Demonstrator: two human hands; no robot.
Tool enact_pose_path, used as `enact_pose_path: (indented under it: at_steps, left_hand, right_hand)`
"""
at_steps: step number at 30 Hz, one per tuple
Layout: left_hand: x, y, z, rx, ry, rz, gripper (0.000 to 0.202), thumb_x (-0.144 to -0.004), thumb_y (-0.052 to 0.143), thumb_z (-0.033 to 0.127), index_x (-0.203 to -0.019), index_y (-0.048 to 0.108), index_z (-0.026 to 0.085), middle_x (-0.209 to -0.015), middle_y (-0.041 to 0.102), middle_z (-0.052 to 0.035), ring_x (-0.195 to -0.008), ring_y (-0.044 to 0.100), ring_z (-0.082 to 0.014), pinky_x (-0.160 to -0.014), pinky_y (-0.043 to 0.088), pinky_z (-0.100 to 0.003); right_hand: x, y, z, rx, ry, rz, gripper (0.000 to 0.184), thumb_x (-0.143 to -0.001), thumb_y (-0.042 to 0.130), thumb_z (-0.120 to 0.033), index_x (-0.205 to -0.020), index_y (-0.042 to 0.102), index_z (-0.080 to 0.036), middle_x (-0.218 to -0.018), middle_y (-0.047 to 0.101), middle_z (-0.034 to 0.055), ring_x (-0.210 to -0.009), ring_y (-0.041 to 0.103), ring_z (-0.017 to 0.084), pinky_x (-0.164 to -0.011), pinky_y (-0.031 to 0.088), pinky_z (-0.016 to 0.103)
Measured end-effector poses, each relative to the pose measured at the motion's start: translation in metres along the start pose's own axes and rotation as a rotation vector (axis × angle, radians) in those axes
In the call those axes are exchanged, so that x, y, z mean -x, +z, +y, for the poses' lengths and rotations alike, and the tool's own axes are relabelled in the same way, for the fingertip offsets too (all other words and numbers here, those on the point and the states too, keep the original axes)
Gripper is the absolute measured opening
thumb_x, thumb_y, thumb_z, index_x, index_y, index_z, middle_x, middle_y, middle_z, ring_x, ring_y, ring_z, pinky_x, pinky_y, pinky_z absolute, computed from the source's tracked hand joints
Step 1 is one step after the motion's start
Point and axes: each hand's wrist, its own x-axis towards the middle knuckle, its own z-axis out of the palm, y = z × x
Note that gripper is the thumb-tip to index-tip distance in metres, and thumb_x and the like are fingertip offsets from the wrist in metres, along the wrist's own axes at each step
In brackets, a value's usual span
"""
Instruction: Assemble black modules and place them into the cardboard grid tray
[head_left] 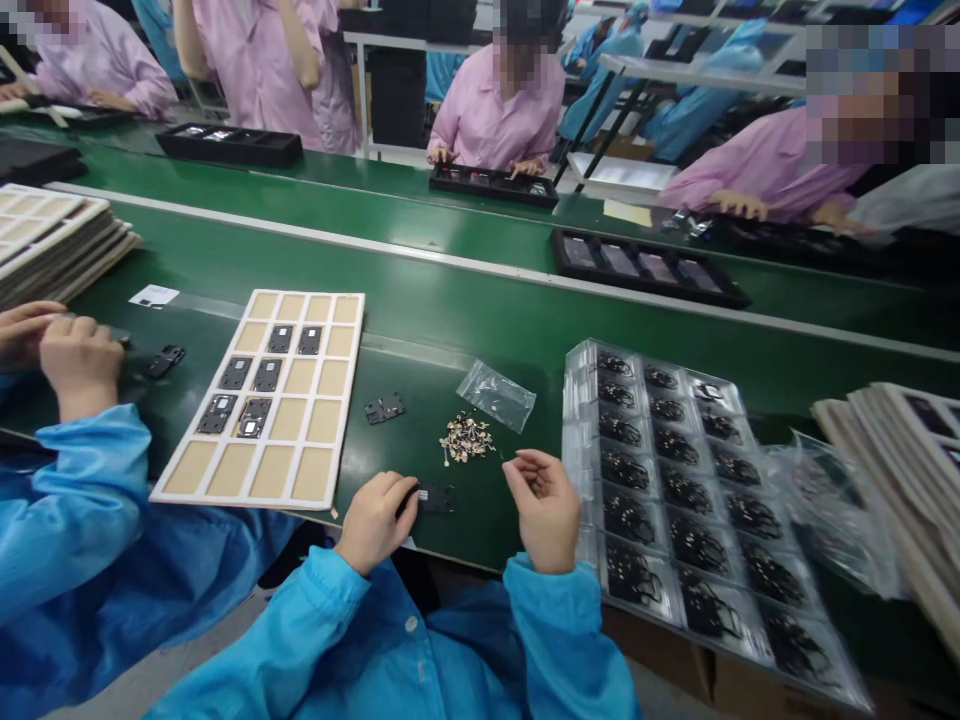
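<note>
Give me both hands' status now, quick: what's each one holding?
Left hand: closed, holding a black component.
Right hand: loosely curled; cannot tell if it holds anything small.

- Left hand (373, 520): holds a small flat black part (436, 498) by one end.
- Right hand (544, 510): bent fingers, palm up, beside the pile.
- Tiny gold bits (465, 438): a messy pile on the green desk (480, 530), between the hands.

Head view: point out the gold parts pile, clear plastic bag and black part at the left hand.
Gold parts pile (466, 438): head view, pile's middle.
Clear plastic bag (498, 396): head view, bag's middle.
Black part (436, 498): head view, end beside left hand (373, 520).
</note>
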Motion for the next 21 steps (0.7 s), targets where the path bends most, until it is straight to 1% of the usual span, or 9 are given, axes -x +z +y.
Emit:
enact_pose_path:
  at_steps: [3,6,9,11,13,15,17,19,21]
  left_hand:
    - [0.001,-0.001,0.0,0.021,-0.002,0.0,0.019,-0.093,0.044,0.023,-0.097,0.061,0.016,-0.081,0.066,-0.006,-0.074,0.062,-0.0156,-0.066,0.052,-0.027]
    - [0.002,-0.002,-0.001,0.044,0.008,0.007,0.017,-0.092,0.047,0.023,-0.097,0.061,0.016,-0.082,0.066,-0.0052,-0.074,0.063,-0.0152,-0.068,0.052,-0.027]
    - [0.003,-0.001,-0.005,0.043,0.01,0.013,0.017,-0.092,0.048,0.026,-0.098,0.062,0.017,-0.084,0.066,-0.0049,-0.075,0.063,-0.0158,-0.071,0.052,-0.027]
    - [0.003,0.0,-0.008,0.036,0.019,0.01,0.018,-0.092,0.048,0.028,-0.099,0.061,0.017,-0.085,0.066,-0.0052,-0.077,0.064,-0.0164,-0.072,0.051,-0.028]
    - [0.002,-0.001,-0.01,0.031,0.036,-0.001,0.019,-0.093,0.048,0.029,-0.1,0.06,0.017,-0.086,0.066,-0.0052,-0.077,0.064,-0.0164,-0.073,0.05,-0.027]
    - [0.001,-0.002,-0.01,0.028,0.055,-0.013,0.019,-0.093,0.048,0.029,-0.1,0.06,0.016,-0.085,0.066,-0.0047,-0.077,0.063,-0.016,-0.072,0.05,-0.027]
    - [0.0,-0.003,-0.009,0.02,0.068,-0.014,0.019,-0.093,0.048,0.029,-0.099,0.06,0.016,-0.085,0.065,-0.0044,-0.076,0.063,-0.0156,-0.071,0.049,-0.026]
    - [-0.001,-0.004,-0.008,0.005,0.077,-0.001,0.019,-0.093,0.048,0.029,-0.097,0.061,0.015,-0.084,0.065,-0.0043,-0.074,0.063,-0.0155,-0.07,0.048,-0.026]
    - [-0.002,-0.005,-0.007,-0.003,0.091,0.012,0.019,-0.092,0.049,0.028,-0.097,0.061,0.015,-0.083,0.065,-0.0043,-0.073,0.063,-0.0154,-0.07,0.047,-0.025]
  right_hand:
    - [0.01,-0.001,0.02,0.325,-0.143,-0.011,0.018,-0.081,0.056,-0.032,-0.085,0.063,-0.016,-0.07,0.061,0.004,-0.061,0.057,0.015,-0.061,0.05,0.03]
    - [0.017,-0.002,0.026,0.512,-0.275,-0.03,0.019,-0.088,0.048,-0.027,-0.085,0.064,-0.016,-0.074,0.062,0.0053,-0.064,0.059,0.016,-0.061,0.049,0.028]
    - [0.022,-0.001,0.021,0.563,-0.341,-0.034,0.023,-0.092,0.042,-0.02,-0.088,0.064,-0.017,-0.081,0.065,0.0066,-0.074,0.063,0.016,-0.067,0.051,0.027]
    - [0.028,-0.002,0.013,0.536,-0.358,-0.048,0.025,-0.093,0.039,-0.017,-0.091,0.064,-0.017,-0.083,0.065,0.0069,-0.078,0.064,0.016,-0.071,0.052,0.027]
    - [0.037,-0.009,0.001,0.489,-0.375,-0.083,0.024,-0.093,0.04,-0.014,-0.092,0.064,-0.017,-0.083,0.066,0.0067,-0.079,0.064,0.016,-0.071,0.053,0.027]
    - [0.046,-0.024,-0.012,0.435,-0.403,-0.132,0.021,-0.091,0.043,-0.013,-0.092,0.064,-0.018,-0.083,0.067,0.0051,-0.077,0.064,0.015,-0.07,0.053,0.027]
    - [0.051,-0.049,-0.025,0.406,-0.43,-0.151,0.018,-0.091,0.047,-0.014,-0.092,0.064,-0.02,-0.082,0.068,0.0029,-0.076,0.065,0.014,-0.068,0.054,0.026]
    - [0.045,-0.081,-0.033,0.466,-0.448,-0.105,0.016,-0.09,0.049,-0.017,-0.092,0.065,-0.021,-0.084,0.07,0.0025,-0.077,0.066,0.014,-0.069,0.055,0.026]
    - [0.026,-0.114,-0.032,0.643,-0.45,-0.008,0.017,-0.091,0.049,-0.023,-0.093,0.066,-0.02,-0.086,0.07,0.0053,-0.078,0.066,0.017,-0.07,0.055,0.03]
